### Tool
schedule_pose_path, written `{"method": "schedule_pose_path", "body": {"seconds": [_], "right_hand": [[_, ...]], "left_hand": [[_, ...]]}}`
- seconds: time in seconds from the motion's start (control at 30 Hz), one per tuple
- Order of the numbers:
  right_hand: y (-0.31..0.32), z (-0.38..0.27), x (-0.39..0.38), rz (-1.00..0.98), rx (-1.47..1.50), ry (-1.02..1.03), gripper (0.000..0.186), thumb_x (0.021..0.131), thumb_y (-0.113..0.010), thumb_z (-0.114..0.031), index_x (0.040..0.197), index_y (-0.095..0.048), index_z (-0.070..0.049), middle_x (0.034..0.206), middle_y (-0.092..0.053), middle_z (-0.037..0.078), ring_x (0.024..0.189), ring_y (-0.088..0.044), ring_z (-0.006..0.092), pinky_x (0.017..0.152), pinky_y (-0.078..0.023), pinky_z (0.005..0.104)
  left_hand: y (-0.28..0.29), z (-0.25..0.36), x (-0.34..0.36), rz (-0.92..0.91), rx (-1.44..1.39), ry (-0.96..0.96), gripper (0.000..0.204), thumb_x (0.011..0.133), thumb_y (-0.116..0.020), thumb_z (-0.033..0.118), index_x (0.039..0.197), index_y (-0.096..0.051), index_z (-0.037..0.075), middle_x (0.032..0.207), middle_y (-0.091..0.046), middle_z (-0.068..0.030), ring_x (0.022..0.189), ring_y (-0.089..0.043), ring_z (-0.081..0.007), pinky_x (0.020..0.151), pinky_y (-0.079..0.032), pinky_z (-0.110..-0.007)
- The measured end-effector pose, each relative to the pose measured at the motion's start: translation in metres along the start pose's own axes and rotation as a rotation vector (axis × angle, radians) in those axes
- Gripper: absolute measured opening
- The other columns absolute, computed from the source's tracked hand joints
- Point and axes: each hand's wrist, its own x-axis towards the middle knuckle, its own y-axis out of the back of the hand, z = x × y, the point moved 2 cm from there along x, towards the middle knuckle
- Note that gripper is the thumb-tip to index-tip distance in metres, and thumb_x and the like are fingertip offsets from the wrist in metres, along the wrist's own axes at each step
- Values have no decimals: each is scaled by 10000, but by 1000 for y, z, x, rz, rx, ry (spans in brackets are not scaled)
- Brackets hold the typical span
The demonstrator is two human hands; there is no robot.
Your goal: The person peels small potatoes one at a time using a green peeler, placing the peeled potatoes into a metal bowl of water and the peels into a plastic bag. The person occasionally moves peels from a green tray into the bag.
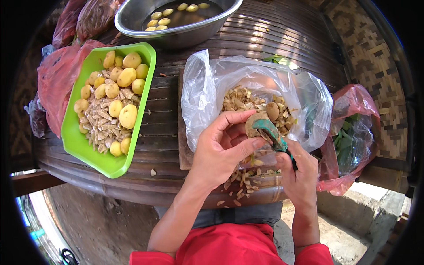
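One brown potato (251,125) is gripped between the thumb and fingers of the left hand (221,143), above the near side of an open clear plastic bag (198,97) where peelings (236,100) and a second brown potato (272,111) are gathered. A green peeler (265,127) is clasped in the closed right hand (299,165), its head set against the gripped potato. Scraps (242,177) are strewn along the table's near edge. At left, yellow potatoes (128,116) and chopped pieces (102,121) are piled in a lime-green tray (115,168); pale potatoes (164,21) are held in a metal basin (187,39) of water beyond.
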Motion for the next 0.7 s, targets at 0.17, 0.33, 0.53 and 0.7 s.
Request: {"method": "schedule_pose_path", "body": {"seconds": [0.17, 0.33, 0.53, 0.7], "right_hand": [[2, -1, 6, 39, -35, 103, 237, 896, -656, -73, 1114, -626, 16, 902, -661, 186, 781, -658, 361, 669, -506, 376], [1, 15, 18, 112, -116, -103, 210, 957, -582, -100, 1122, -598, 28, 793, -614, 140, 672, -588, 267, 623, -473, 334], [5, 16, 4, 151, 20, -54, 207, 1012, -515, -185, 1056, -588, 4, 649, -480, 12, 583, -446, 77, 534, -377, 254], [9, 5, -5, -13, 28, -54, 230, 912, -633, -80, 1125, -624, 5, 925, -661, 174, 807, -661, 331, 707, -509, 350]], "left_hand": [[-2, 0, -1, 2, 123, -78, 486, 815, -724, -77, 1265, -558, -2, 1216, -582, -69, 1095, -591, -132, 948, -506, -269], [-20, -3, -7, -150, 247, -205, 558, 799, -735, -78, 1315, -542, 12, 1306, -523, -74, 1128, -573, -138, 962, -499, -274], [-12, -2, -3, -54, 69, -16, 581, 853, -660, -95, 1392, -472, 14, 1348, -496, -78, 1144, -559, -146, 969, -495, -286], [-12, -3, -5, -19, 56, -4, 592, 814, -722, -80, 1350, -481, -3, 1282, -538, -101, 1100, -584, -154, 956, -509, -291]]}}
